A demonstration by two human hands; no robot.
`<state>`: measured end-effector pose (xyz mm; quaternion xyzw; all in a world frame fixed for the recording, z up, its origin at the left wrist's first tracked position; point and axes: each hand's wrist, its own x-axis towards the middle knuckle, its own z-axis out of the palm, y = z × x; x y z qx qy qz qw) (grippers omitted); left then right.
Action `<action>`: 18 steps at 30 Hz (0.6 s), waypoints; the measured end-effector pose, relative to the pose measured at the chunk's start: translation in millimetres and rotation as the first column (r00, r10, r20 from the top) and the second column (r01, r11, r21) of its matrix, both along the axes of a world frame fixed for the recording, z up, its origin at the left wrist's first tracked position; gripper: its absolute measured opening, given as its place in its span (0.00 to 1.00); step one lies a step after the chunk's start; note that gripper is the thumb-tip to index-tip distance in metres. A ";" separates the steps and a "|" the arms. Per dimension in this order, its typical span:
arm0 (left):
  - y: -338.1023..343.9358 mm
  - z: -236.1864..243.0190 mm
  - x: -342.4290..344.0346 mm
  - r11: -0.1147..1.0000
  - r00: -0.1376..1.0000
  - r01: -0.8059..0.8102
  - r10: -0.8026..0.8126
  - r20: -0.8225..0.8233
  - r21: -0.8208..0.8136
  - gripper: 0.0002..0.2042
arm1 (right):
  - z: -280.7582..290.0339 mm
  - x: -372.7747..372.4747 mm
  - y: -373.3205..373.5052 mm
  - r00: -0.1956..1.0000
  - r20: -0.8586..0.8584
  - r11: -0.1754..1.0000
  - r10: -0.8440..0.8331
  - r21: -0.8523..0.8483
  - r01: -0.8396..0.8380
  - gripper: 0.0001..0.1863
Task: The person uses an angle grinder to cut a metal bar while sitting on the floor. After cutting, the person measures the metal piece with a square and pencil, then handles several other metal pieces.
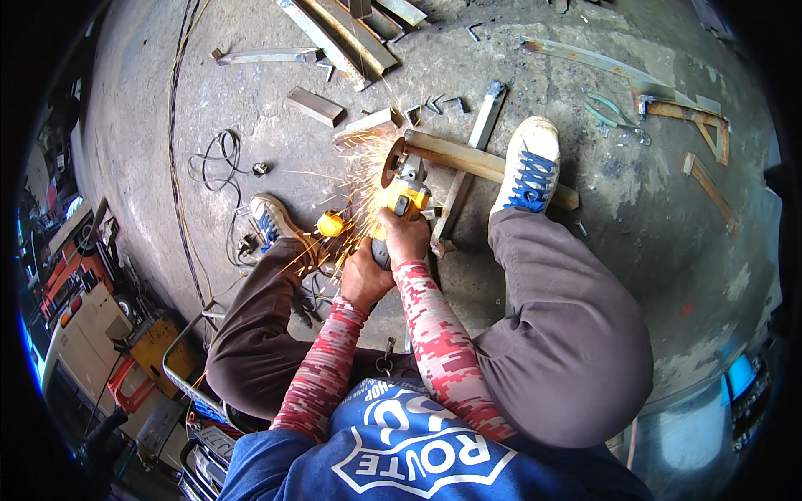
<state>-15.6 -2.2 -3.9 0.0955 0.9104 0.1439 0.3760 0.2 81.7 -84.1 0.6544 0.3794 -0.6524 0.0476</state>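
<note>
Both my hands are closed around a yellow angle grinder (407, 203). My left hand (366, 280) wraps the rear of its body, and my right hand (405, 238) grips further forward, just behind the yellow head. The grinder's disc (393, 163) meets the near-left end of a rusty steel tube (455, 156), and orange sparks (363, 184) spray left and down toward my left leg. That tube lies across another steel bar (480, 125) on the floor. My right shoe (532, 167) appears to press on the tube. Patterned red sleeves cover both forearms.
A yellow tape measure (331, 223) lies near my left shoe (274, 221). Black cables (224, 154) coil on the concrete at left. Steel offcuts (316, 106) and long bars (347, 37) lie ahead. Green-handled pliers (606, 110) and a rusty frame (685, 108) are at right.
</note>
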 end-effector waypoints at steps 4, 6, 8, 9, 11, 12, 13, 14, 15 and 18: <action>0.9 1.5 2.3 1.000 1.000 -0.010 0.010 -0.013 0.001 0.39 | -0.7 1.5 -1.6 0.996 -0.064 0.998 -0.065 -0.024 0.063 0.20; 1.0 0.8 3.2 1.000 1.000 -0.022 0.022 -0.016 0.003 0.39 | -1.5 2.1 -2.1 0.998 -0.047 0.999 -0.047 -0.014 0.046 0.25; 0.5 0.2 3.9 1.000 0.999 0.008 -0.008 -0.043 0.000 0.40 | -2.2 2.1 -2.3 0.997 -0.051 0.999 -0.052 -0.013 0.051 0.25; 0.3 -0.2 4.1 1.000 0.998 0.021 -0.021 -0.052 -0.009 0.40 | -2.4 1.7 -2.0 0.997 -0.039 0.998 -0.061 -0.030 0.060 0.25; 0.6 -1.4 3.7 1.000 0.998 0.001 0.001 -0.062 0.028 0.41 | -2.9 0.0 0.1 1.000 -0.008 1.000 -0.007 -0.022 0.007 0.20; 1.1 -1.9 3.2 0.999 0.998 -0.014 0.017 -0.063 0.041 0.41 | -3.1 -1.4 1.8 0.999 0.030 0.999 0.016 -0.038 -0.015 0.18; 1.9 -2.6 2.3 0.999 0.998 -0.011 0.014 -0.061 0.042 0.41 | -2.5 -1.8 3.3 0.999 -0.033 1.000 -0.016 -0.026 0.015 0.18; 2.8 -2.9 1.4 0.999 0.998 -0.014 0.016 -0.055 0.036 0.41 | -1.6 -2.2 4.8 0.996 -0.080 0.999 -0.048 -0.028 0.046 0.18; 3.7 -2.9 -0.1 1.000 0.999 -0.025 0.025 -0.042 0.019 0.41 | -0.7 -2.9 6.3 0.991 -0.109 0.997 -0.072 -0.036 0.068 0.18; 7.8 -2.3 -3.9 1.000 1.000 -0.008 0.008 0.009 -0.015 0.41 | 0.2 -4.3 11.5 0.999 -0.037 1.000 0.015 -0.008 -0.015 0.18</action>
